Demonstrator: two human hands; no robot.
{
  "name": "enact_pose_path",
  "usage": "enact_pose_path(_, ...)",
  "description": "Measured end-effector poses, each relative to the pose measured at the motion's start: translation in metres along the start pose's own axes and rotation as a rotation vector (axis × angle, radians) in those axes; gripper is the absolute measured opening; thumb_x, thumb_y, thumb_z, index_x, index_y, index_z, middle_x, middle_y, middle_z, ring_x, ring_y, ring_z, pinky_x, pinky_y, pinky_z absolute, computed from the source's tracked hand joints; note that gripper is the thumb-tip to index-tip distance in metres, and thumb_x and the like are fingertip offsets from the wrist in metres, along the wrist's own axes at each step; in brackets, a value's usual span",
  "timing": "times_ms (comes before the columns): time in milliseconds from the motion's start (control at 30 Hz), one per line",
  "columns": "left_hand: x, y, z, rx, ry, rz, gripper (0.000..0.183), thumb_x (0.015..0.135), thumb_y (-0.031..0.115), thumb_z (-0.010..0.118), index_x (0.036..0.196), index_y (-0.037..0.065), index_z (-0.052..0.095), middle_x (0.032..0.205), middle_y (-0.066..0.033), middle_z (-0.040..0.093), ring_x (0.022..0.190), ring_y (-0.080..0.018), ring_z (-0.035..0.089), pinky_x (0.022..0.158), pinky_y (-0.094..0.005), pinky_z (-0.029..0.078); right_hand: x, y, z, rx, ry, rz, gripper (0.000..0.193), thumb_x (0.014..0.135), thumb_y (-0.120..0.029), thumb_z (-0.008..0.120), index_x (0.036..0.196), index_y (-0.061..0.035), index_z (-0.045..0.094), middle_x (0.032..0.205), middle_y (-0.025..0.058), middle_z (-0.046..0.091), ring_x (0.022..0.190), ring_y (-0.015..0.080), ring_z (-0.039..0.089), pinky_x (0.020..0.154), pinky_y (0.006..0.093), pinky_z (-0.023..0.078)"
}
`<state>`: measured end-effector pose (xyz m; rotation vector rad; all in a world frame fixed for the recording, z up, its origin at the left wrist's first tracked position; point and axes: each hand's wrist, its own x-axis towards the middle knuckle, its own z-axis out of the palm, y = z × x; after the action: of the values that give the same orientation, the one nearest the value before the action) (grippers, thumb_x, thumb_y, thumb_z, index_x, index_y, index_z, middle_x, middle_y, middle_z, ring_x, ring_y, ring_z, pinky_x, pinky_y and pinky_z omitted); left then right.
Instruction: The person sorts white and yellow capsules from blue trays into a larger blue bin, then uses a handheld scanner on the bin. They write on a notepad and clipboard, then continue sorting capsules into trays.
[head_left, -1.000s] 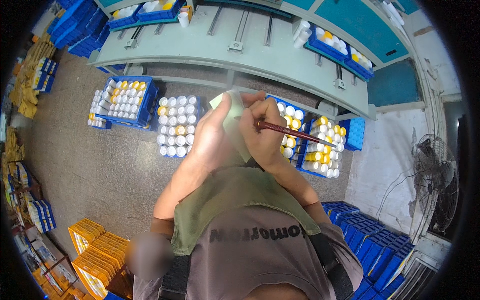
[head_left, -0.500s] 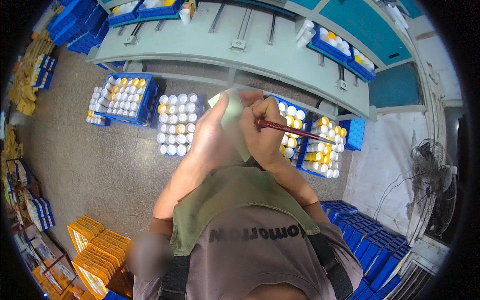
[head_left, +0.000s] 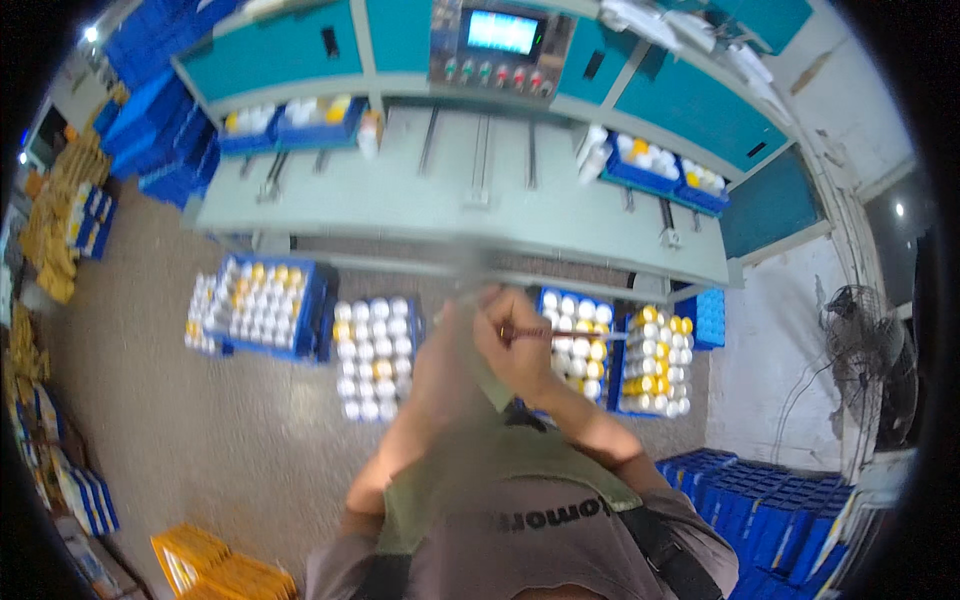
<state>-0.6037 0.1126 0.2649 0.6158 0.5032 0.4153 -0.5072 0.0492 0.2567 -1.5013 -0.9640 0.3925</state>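
Low and left of the left hand [head_left: 440,355] lie orange crates [head_left: 220,570]; farther up, one blue crate [head_left: 318,315] and, nearer, a block of cylinders [head_left: 375,357], both white and yellow. Beyond the hands, two blue bins [head_left: 315,138] of similar contents sit at the left of the bench [head_left: 380,195], two more at its right. Blur hides the left hand's hold; I cannot tell it. A pale green sheet [head_left: 493,388] lies between the hands. The right hand [head_left: 520,350] clamps one dark red pen [head_left: 575,333]; just right of it stand two filled floor crates [head_left: 617,392], then one fan [head_left: 860,350].
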Motion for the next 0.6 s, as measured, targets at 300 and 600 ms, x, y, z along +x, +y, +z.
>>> enact_pose_path(300, 0.032, 0.019, -0.028, -0.059, -0.065, -0.102, 0.058, 0.104, 0.043, 0.023, 0.137, -0.002, 0.038, 0.133, -0.0139, 0.050, 0.124, -0.0247, 0.047, 0.107, -0.0382, 0.035, 0.024, 0.017, 0.024, -0.142, 0.005, 0.052, 0.018, 0.082, -0.010, 0.067, 0.081, -0.0032, 0.050, 0.094, 0.0129, 0.063, 0.073, 0.0219, 0.063, 0.064, 0.0344, 0.050)
enact_pose_path(600, 0.050, 0.035, -0.048, 0.006, -0.090, -0.040, 0.058, 0.104, 0.044, 0.024, 0.137, -0.002, 0.040, 0.131, -0.0136, 0.051, 0.123, -0.0245, 0.048, 0.106, -0.0374, 0.037, 0.045, 0.020, 0.043, -0.206, -0.010, 0.108, 0.019, 0.081, -0.012, 0.069, 0.081, -0.0054, 0.051, 0.097, 0.0108, 0.065, 0.068, 0.0216, 0.063, 0.061, 0.0334, 0.050)
